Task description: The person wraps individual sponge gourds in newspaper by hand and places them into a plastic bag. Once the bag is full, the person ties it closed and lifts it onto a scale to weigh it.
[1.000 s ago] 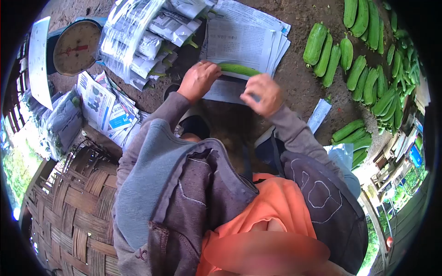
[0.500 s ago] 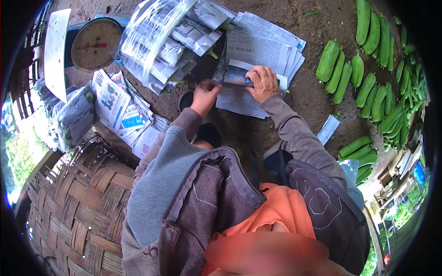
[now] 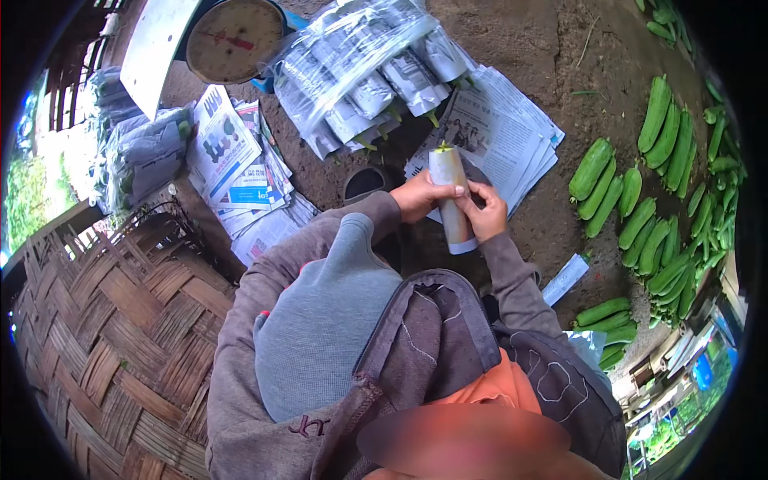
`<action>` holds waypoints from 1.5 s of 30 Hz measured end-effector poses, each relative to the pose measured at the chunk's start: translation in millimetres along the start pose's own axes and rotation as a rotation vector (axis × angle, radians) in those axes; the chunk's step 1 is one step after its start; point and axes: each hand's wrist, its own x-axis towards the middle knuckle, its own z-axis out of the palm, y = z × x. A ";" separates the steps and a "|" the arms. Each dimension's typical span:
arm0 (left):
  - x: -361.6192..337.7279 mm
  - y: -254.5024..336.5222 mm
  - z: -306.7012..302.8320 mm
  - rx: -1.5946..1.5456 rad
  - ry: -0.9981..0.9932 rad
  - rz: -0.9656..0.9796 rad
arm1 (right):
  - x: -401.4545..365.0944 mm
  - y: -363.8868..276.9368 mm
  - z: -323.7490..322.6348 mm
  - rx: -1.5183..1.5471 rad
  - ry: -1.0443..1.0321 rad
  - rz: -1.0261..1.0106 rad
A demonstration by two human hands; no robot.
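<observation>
A paper-wrapped vegetable (image 3: pixel 450 188) stands nearly upright between my hands, its green stem end showing at the top. My left hand (image 3: pixel 422 198) grips its left side, thumb across the front. On its right side, my right hand (image 3: pixel 486 211) holds it with thumb and fingers. Behind and beneath lies a stack of newspaper sheets (image 3: pixel 512 132) on the ground. Just left of the stack is a plastic-bound bundle of wrapped vegetables (image 3: pixel 360 64), stems sticking out.
A dial scale (image 3: pixel 234 40) stands at the upper left, above more newspapers (image 3: pixel 228 160) and wrapped bundles (image 3: pixel 148 152). A woven basket (image 3: pixel 128 344) fills the lower left. Green vegetables (image 3: pixel 592 170) lie in groups at right, near one wrapped piece (image 3: pixel 565 279).
The paper is now rolled around the vegetable and lifted off the stack, closer to my body. Both hands have come to its sides. The camera view has shifted.
</observation>
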 end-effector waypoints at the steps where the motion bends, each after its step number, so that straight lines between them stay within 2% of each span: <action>1: 0.1 2.8 2.1 0.004 0.014 0.029 | -1.5 -6.1 -5.4 -0.240 0.083 -0.203; 2: 1.3 5.5 4.9 0.006 0.026 0.058 | -1.3 -12.9 -9.4 -0.480 0.168 -0.407; 3: 0.9 12.0 10.8 0.008 0.038 0.086 | -0.1 -22.3 -7.6 -0.448 0.301 -0.427; 6: -2.0 35.7 27.7 -0.024 0.069 0.163 | 7.6 -34.4 -5.1 0.100 0.263 -0.145; 7: 1.0 40.2 31.3 -0.038 0.090 0.193 | 7.4 -43.2 -2.5 0.253 0.211 -0.108; 10: 1.2 57.2 45.3 -0.073 0.174 0.338 | 6.8 -77.3 -1.4 -0.335 0.079 -0.456; 13: -11.2 79.9 59.9 -0.099 0.222 0.398 | 10.3 -98.2 15.5 -0.457 0.172 -0.528; 14: -17.2 88.0 61.5 -0.004 0.196 0.411 | 12.9 -101.2 18.9 -0.477 0.218 -0.548; 16: -38.6 106.3 56.5 0.178 0.152 0.439 | 17.6 -102.2 13.7 -0.308 0.114 -0.447; 18: -67.2 127.2 29.9 0.626 0.174 0.494 | 20.8 -106.1 11.6 -0.152 -0.004 -0.385; 19: -90.4 137.1 27.4 0.750 0.397 0.551 | 17.9 -112.2 13.3 -0.071 -0.052 -0.368; 20: -99.2 135.0 2.0 1.120 0.688 0.667 | 14.3 -114.0 19.0 0.056 -0.091 -0.294; 21: -108.8 132.7 -20.3 1.394 0.892 0.802 | 8.2 -115.1 27.5 0.182 -0.126 -0.212; 22: -112.1 127.2 -45.5 1.496 1.010 0.877 | 2.1 -115.5 37.1 0.306 -0.159 -0.124; 24: -111.5 121.4 -79.4 1.583 1.109 0.793 | -0.3 -108.5 62.6 0.275 -0.227 -0.129; 27: -107.3 127.0 -103.6 1.738 1.074 0.776 | 1.2 -106.8 100.6 0.059 -0.232 -0.154; 29: -107.6 128.2 -118.5 1.599 1.030 0.771 | 6.1 -110.2 118.7 -0.109 -0.204 -0.175; 32: -108.9 131.6 -118.1 1.293 1.024 0.876 | 17.2 -104.1 134.0 -0.274 -0.078 -0.458; 35: -114.6 128.3 -113.1 1.121 0.996 0.903 | 22.7 -116.8 137.9 -0.434 -0.024 -0.605; 39: -126.4 127.7 -103.6 1.111 0.980 0.974 | 29.5 -125.9 149.3 -0.503 0.002 -0.667; 45: -150.9 127.3 -96.6 1.236 0.989 1.001 | 32.3 -140.1 176.6 -0.298 0.004 -0.567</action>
